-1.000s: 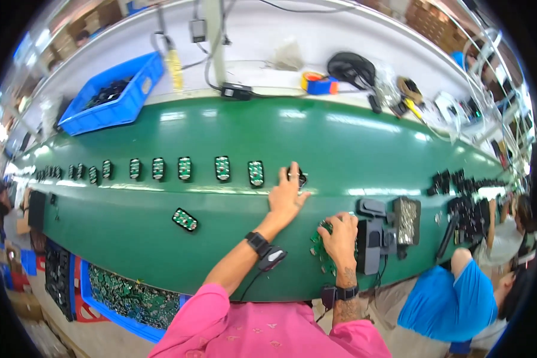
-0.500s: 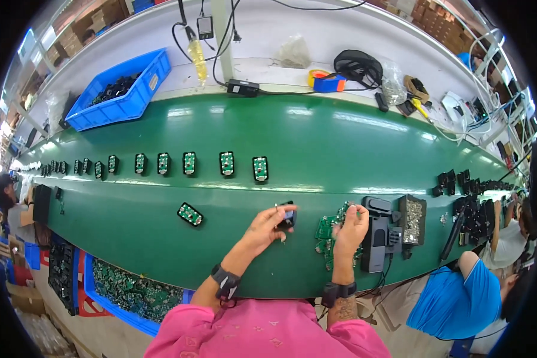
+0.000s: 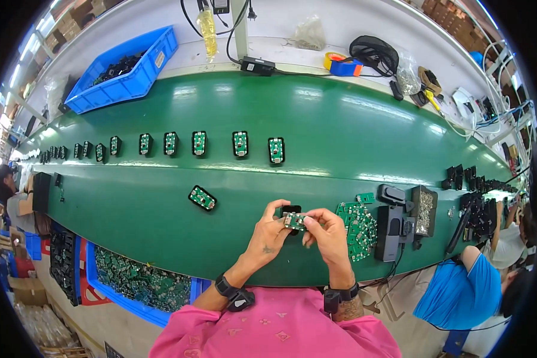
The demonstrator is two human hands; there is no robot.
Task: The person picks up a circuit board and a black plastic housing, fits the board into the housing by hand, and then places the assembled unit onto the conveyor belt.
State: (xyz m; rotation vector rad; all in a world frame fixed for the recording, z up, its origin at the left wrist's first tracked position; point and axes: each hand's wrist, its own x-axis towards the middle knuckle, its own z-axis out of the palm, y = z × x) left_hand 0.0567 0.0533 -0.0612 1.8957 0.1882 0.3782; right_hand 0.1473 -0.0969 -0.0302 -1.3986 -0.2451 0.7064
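My left hand is closed around a small black plastic housing, held just above the green bench. A green circuit board lies across the front of that housing, tilted. Thumb and fingers of my right hand pinch the board's right end. To the right of my hands lies a pile of loose green circuit boards. A black housing with a board inside rests by itself to the left. Farther back, a row of similar filled housings runs off to the left.
A grey and black device and a box of small metal parts stand right of the board pile. At the back left sits a blue crate. A blue bin of boards is below the bench edge. Other people sit at both ends.
My right hand has moved left from the board pile to my left hand, bringing a circuit board to the housing. The whole view has shifted slightly.
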